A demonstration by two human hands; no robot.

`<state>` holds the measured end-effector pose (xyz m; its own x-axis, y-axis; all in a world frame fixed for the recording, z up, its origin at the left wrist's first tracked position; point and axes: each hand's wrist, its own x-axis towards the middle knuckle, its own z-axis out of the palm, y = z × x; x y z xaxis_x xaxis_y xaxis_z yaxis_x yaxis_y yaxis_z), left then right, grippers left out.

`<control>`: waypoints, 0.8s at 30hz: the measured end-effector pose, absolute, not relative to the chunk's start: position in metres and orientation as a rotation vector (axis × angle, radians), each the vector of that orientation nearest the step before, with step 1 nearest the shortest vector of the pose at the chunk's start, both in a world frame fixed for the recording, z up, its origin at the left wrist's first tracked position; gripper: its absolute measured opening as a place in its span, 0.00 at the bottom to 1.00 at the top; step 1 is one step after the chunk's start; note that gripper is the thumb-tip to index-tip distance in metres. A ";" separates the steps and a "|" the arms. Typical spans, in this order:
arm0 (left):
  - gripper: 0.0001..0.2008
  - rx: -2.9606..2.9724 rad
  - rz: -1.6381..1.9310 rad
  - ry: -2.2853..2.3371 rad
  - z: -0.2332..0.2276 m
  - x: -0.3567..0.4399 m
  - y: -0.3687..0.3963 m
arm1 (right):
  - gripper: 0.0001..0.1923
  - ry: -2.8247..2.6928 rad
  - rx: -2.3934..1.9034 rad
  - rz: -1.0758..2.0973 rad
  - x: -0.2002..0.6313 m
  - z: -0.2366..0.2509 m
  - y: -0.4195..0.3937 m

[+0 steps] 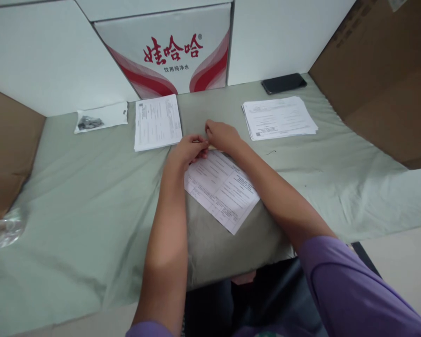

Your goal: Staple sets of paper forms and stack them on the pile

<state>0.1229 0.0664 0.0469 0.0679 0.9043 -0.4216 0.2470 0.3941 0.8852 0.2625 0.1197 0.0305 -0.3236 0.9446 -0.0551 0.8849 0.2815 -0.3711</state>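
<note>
Both forearms bare, reaching forward from purple sleeves and converging toward the middle. Left hand palm down, fingers curled, fingertips pinched together at its right edge. Right hand just beside it, knuckles up, thumb and fingertips pointing left toward the other hand. Fingertips of the two hands almost touching; whether they actually meet, unclear from here

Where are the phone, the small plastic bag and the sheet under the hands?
Phone [283, 83], head view, middle of its dark face.
Small plastic bag [101, 117], head view, its white middle.
Sheet [221, 189], head view, printed middle, below both hands.
</note>
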 end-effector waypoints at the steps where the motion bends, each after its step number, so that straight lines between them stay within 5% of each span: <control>1: 0.08 1.102 0.693 1.447 0.047 0.122 0.066 | 0.17 -2.360 -1.704 0.520 0.263 0.030 0.121; 24: 0.07 1.401 0.428 1.695 0.050 0.105 0.063 | 0.15 -2.235 -1.663 0.530 0.268 0.026 0.124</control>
